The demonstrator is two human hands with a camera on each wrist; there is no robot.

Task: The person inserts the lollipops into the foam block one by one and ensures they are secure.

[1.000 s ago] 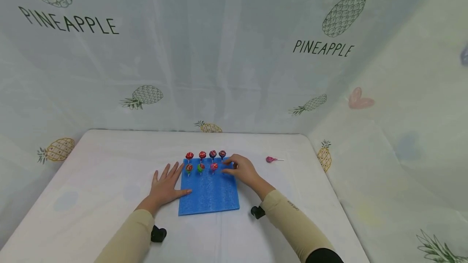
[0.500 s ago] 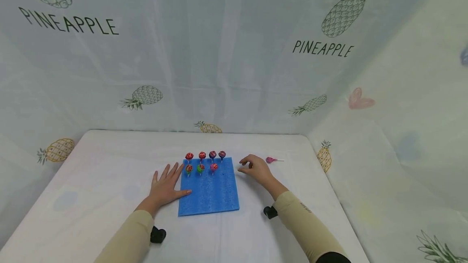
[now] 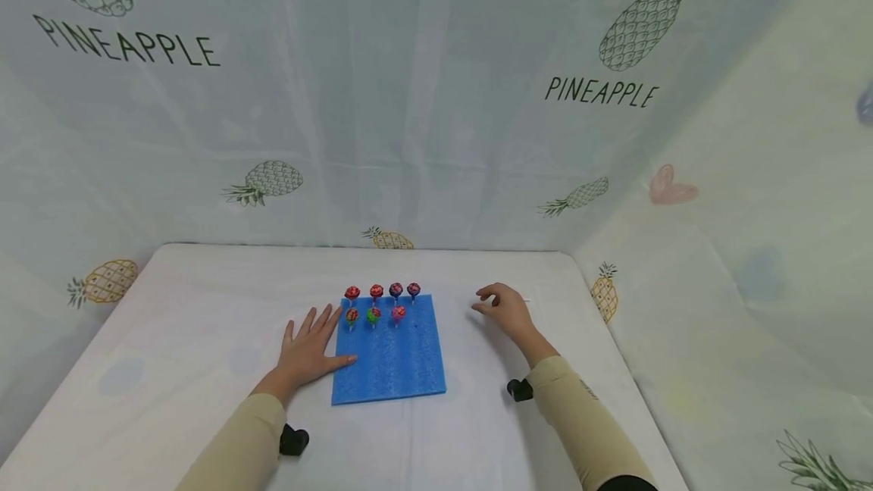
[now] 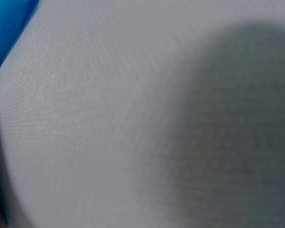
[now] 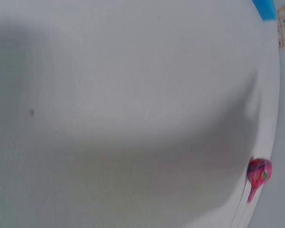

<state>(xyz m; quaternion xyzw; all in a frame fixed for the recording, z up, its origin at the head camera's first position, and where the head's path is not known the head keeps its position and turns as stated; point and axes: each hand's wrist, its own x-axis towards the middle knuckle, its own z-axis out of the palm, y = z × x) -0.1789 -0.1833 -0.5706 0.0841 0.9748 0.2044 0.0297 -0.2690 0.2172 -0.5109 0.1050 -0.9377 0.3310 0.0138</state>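
Observation:
A blue foam board [image 3: 392, 370] lies on the table, with two rows of wrapped lollipops standing upright by their sticks near its far edge. The back row has red lollipops [image 3: 377, 291] and dark purple ones [image 3: 395, 290]; in front stand green-and-red lollipops [image 3: 373, 314] and a pink lollipop [image 3: 398, 313]. With fingers spread, my left hand [image 3: 307, 351] rests at the board's left edge, thumb over the board. My right hand [image 3: 508, 314], fingers loosely bent and holding nothing, hovers right of the board. It mostly hides another pink lollipop [image 5: 259, 171], which lies on the table.
A white cloth covers the table [image 3: 225, 301], and a pineapple-print curtain [image 3: 423, 135] hangs behind and at the sides. Black wrist cameras sit under both forearms, the left one [image 3: 294, 440] and the right one [image 3: 520, 389] low over the table.
My right hand has moved from the board's far right corner rightward to the loose pink lollipop, now covering most of it. The left hand and board stay put.

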